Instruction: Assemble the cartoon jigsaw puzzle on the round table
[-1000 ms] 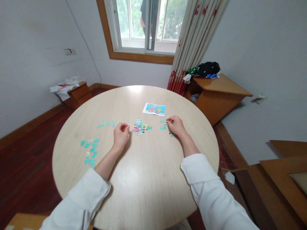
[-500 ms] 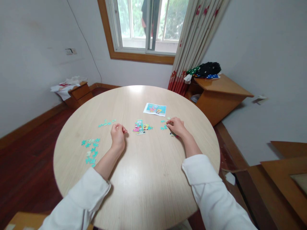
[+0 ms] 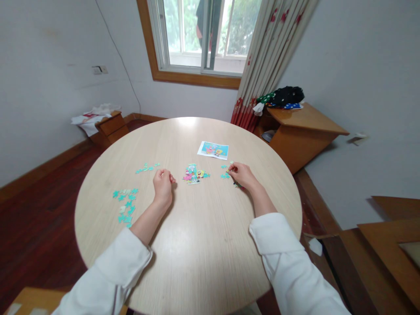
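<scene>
A partly joined jigsaw puzzle with cartoon figures lies mid-table between my hands. My left hand is closed just left of it, fingers curled and fingertips together; whether anything is in them is hidden. On the other side, my right hand pinches at a small puzzle piece among loose turquoise pieces; the fingers partly hide it. Darker pieces lie partly under this hand. Beyond the puzzle is a printed picture with similar cartoon figures.
Turquoise and pale loose pieces form a group at the left of the round table. A smaller row of pieces lies behind my left hand. A wooden cabinet with cloths stands beyond the table's right edge.
The whole view has shifted slightly, so everything sits a little further right. Both hands keep nearly the same pose and place over the table.
</scene>
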Tool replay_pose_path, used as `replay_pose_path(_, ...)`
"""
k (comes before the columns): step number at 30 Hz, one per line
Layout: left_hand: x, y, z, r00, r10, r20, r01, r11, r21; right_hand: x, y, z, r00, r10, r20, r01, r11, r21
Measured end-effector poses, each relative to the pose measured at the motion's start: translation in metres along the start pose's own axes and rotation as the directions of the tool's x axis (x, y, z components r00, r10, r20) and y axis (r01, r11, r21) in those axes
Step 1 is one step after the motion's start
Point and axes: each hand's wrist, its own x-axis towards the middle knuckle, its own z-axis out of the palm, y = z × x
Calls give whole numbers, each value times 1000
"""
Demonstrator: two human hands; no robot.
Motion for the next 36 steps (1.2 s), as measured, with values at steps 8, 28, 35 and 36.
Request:
replay_pose_path(8, 0, -1, 0, 1000, 14, 17, -15, 999, 35, -2, -7, 2, 990, -66, -122, 90, 974, 206)
replay_pose_path(28, -23, 1, 6, 860, -107, 499, -22, 969, 245, -30, -101, 48, 967, -45, 249, -198, 476, 857)
replay_pose_path(35, -21, 1, 5, 859, -141, 492, 35, 975, 219, -34, -104, 53, 937, -94, 338, -255, 478, 841)
replay_pose_path(36, -21, 1, 5, 855, -151, 496, 47, 975, 217, -34, -104, 54, 934, -98, 343, -259, 473, 842)
